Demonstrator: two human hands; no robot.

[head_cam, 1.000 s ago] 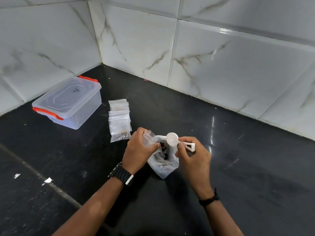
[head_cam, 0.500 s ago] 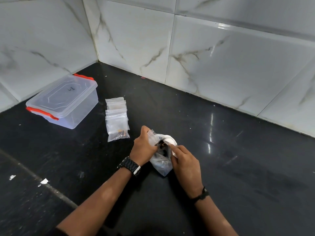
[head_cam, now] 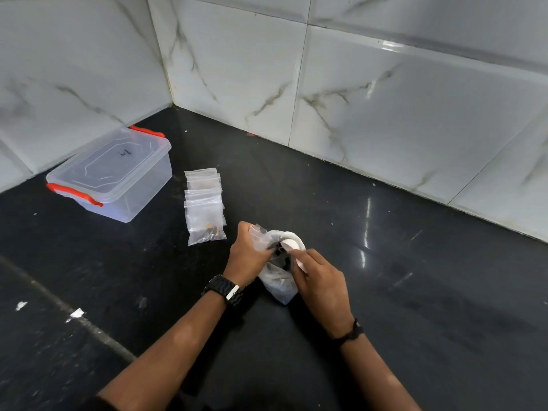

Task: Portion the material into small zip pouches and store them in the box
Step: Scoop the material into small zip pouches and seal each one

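Note:
A clear plastic bag (head_cam: 278,287) of dark material stands on the black counter in front of me. My left hand (head_cam: 247,256) grips the bag's left rim and holds its mouth apart. My right hand (head_cam: 318,277) holds a white plastic scoop (head_cam: 292,244) whose bowl is dipped into the bag's mouth; the handle is hidden under my fingers. A stack of small zip pouches (head_cam: 204,203) lies to the left, the front one holding a few dark and orange bits. The clear box (head_cam: 111,176) with red clips sits closed at the far left.
White marble-pattern tiled walls (head_cam: 385,99) meet in a corner behind the counter. The black counter (head_cam: 415,277) stretches to the right. A seam with white specks (head_cam: 77,314) runs across the lower left.
My right hand has brought the scoop down from above the bag into its mouth. My left hand keeps its hold on the rim. The view has shifted slightly.

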